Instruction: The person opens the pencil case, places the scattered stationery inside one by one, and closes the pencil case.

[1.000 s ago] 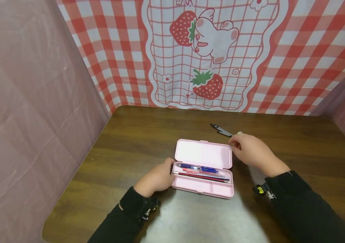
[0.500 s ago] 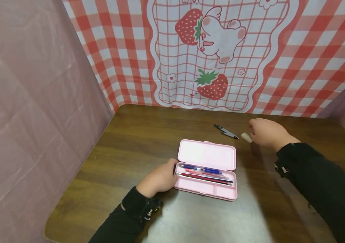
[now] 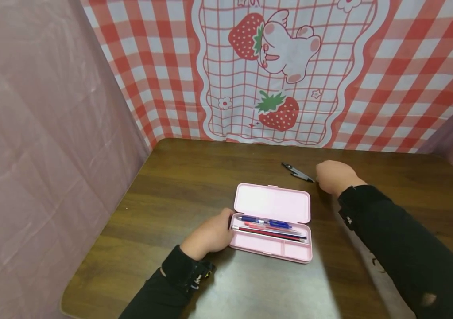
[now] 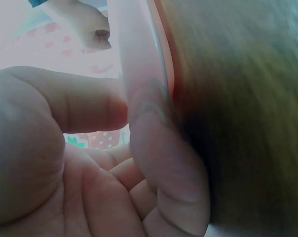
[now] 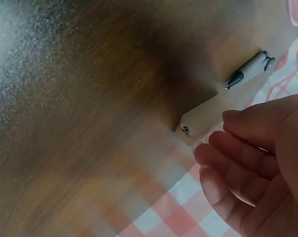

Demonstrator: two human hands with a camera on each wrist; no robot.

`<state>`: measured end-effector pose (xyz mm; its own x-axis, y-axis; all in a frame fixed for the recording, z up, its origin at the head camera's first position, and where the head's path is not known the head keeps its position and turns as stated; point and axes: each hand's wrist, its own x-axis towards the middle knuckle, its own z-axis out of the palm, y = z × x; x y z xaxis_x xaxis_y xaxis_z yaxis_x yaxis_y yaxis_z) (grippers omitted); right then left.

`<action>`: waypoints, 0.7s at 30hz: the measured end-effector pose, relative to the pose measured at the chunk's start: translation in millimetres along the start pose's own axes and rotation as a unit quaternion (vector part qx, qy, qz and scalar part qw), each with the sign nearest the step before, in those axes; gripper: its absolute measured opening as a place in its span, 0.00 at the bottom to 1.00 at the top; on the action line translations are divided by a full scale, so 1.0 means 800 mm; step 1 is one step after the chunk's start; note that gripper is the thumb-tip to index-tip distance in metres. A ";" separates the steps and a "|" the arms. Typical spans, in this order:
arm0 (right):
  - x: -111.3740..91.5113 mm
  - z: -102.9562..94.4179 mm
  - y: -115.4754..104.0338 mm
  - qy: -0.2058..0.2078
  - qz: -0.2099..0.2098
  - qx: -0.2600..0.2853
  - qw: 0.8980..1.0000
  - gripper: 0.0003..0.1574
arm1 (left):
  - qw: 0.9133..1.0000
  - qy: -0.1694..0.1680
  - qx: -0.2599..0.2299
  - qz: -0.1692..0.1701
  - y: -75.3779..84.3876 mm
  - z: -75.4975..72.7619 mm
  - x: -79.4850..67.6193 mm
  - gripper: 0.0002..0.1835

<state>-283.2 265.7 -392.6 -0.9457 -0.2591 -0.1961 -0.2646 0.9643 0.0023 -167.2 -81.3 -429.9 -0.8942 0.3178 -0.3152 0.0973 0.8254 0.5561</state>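
The left hand (image 3: 209, 234) holds the left end of the pink case (image 3: 256, 242), with its thumb on one side and a bent finger on the other. The case sits on the brown table (image 3: 178, 190), and its lid (image 3: 272, 203) is open, lying back on the far side. A blue pen (image 3: 280, 224) and a red and black pencil (image 3: 268, 233) lie the long way in the far part of the case, with some other thin things next to them. On the near side there is a long part and, at the right end, a small part. The right hand (image 3: 335, 177) is past the case, on its right, with its fingers bent at a pale block (image 5: 203, 114). I cannot tell if it grips the block or is just next to it. The block lies on the table and has a small black mark on one end. A compass (image 3: 300, 174) lies on the table near the right hand, with its legs a little apart. Red and white checked cloth (image 3: 162, 66) hangs behind the table.
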 end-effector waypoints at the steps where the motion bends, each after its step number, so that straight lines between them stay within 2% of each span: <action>1: 0.001 0.001 0.000 0.001 0.002 -0.001 1.000 0.07 | 1.000 -0.001 -0.001 -0.001 0.000 0.000 0.000 0.23; 7: 0.003 0.011 0.014 0.009 0.016 0.024 1.000 0.14 | 1.000 -0.001 0.002 -0.003 0.000 0.000 0.000 0.23; 12: 0.006 0.020 0.023 0.010 0.010 0.047 0.999 0.15 | 1.000 0.001 0.006 -0.003 -0.001 0.001 0.000 0.23; 21: 0.007 0.028 0.025 0.035 0.004 0.085 0.996 0.13 | 1.000 0.001 0.010 0.000 -0.002 0.001 0.002 0.23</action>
<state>-289.4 284.5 -415.3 -0.9601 -0.2484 -0.1283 -0.2265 0.9601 -0.1640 -168.8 -81.8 -431.9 -0.8955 0.3162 -0.3131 0.1054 0.8343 0.5411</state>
